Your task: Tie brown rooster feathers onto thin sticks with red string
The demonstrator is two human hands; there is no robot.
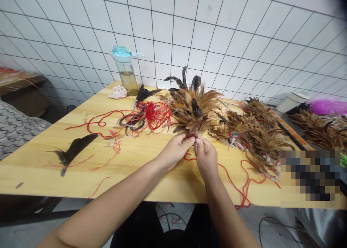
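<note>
A fan-shaped bunch of brown and black rooster feathers (193, 109) lies on the wooden table, its base bound with red thread (193, 135). My left hand (173, 151) and my right hand (206, 157) meet at that base, with fingertips pinching the bound stems and thread. A loose length of the red thread (230, 179) trails from near my right hand across the table and over its front edge. The stems inside my fingers are hidden.
On the pale wooden table (48, 161) lie several finished feather bunches (255, 136), a red thread tangle (151, 115), a dark feather (73, 150) and pink cloth (118, 92). A water bottle (125, 71) stands against the white tiled wall (173, 27).
</note>
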